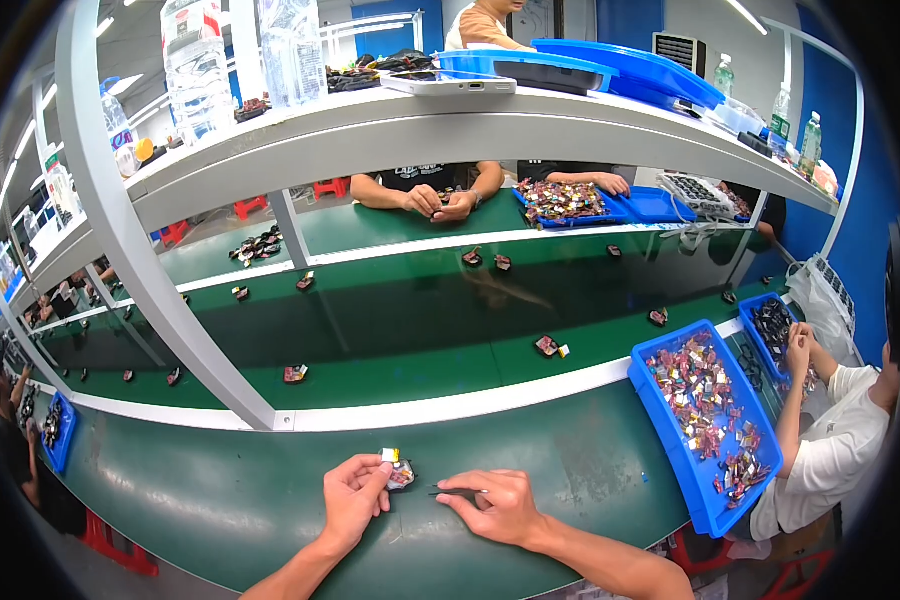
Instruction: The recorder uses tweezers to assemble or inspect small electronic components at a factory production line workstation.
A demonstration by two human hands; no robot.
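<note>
My left hand [353,497] is over the green bench [210,480], its thumb and fingers closed on a small electronic assembly [401,475]. The piece has a dark housing with reddish parts inside, and a white and yellow tab sticks up beside my fingertips. To the right, my right hand [500,508] pinches a thin dark pair of tweezers [452,491]. Their tips point left toward the assembly, with a small gap between them.
A blue tray [643,378] of small red and white parts stands at right, near a co-worker [840,430]. Beyond the bench runs a green conveyor [420,345] carrying several assemblies. A metal post [160,250] and an overhead shelf [530,125] frame the station. Across, other people's hands [440,203] work.
</note>
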